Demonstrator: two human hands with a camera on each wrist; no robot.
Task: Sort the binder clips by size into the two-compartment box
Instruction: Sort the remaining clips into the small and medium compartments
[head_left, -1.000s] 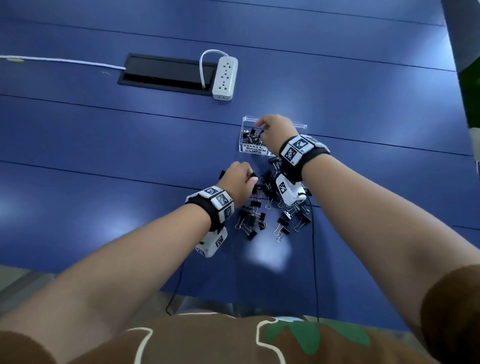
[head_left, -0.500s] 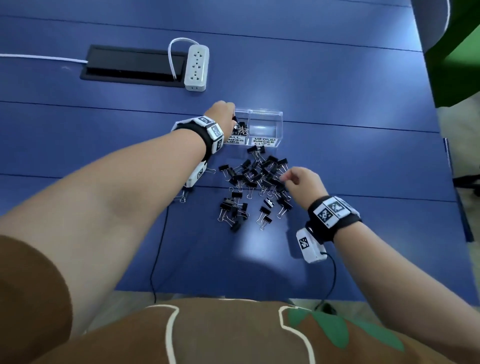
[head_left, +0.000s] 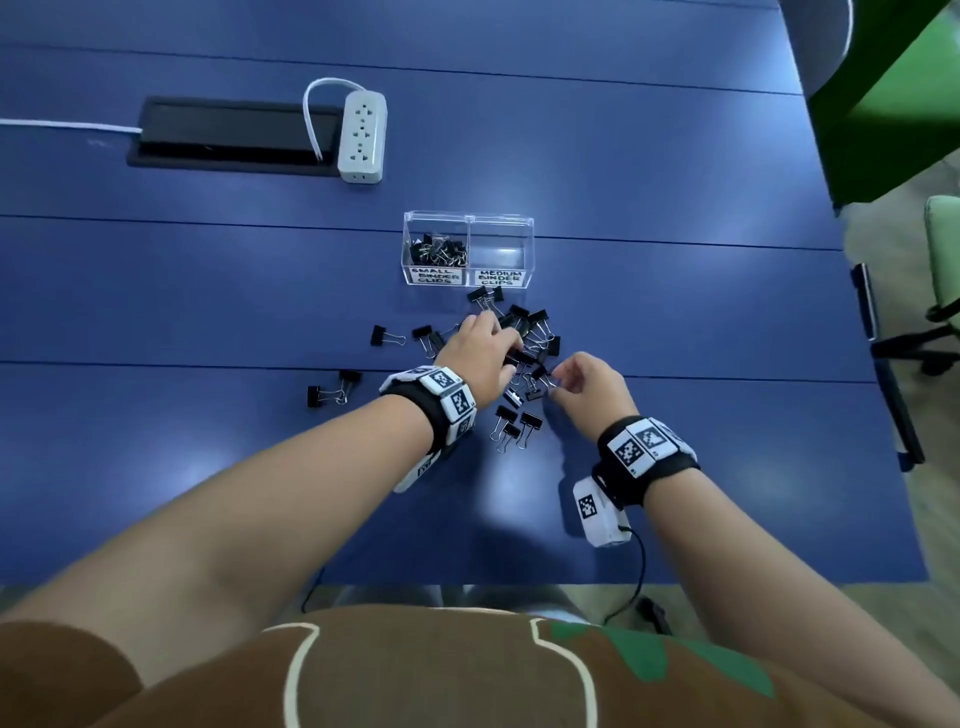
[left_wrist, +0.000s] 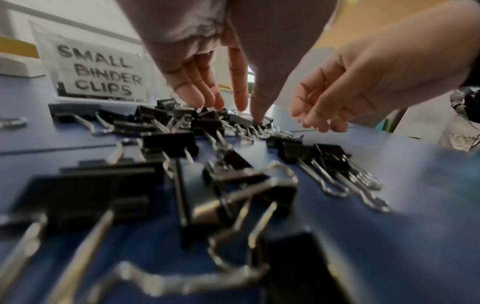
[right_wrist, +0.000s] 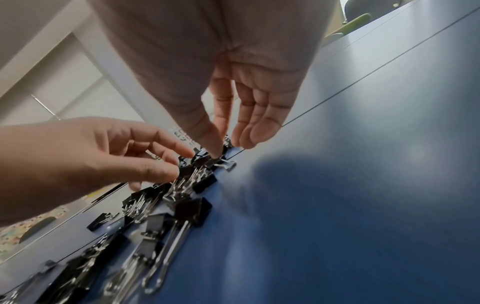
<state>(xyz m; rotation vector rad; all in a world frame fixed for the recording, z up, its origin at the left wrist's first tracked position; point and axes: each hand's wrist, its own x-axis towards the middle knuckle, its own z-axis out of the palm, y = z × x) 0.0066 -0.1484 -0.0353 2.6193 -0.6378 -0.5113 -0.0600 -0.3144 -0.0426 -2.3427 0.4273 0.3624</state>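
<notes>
Lying scattered on the blue bench (head_left: 208, 291), loose binder clips (head_left: 535, 332) are recorded just before the two-compartment box (head_left: 467, 248), whose "small" side holds clips. Left hand (head_left: 480, 353) grip: spread, fingertips on the pile. Right hand (head_left: 589, 384) grip: pinching one clip.

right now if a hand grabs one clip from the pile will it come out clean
Probably not: the pile is tangled, with wire handles crossing, so neighbours may drag along. Each clip looks stiff, small and probably light. Flat-sided bodies should slide on the table, not roll.
</notes>
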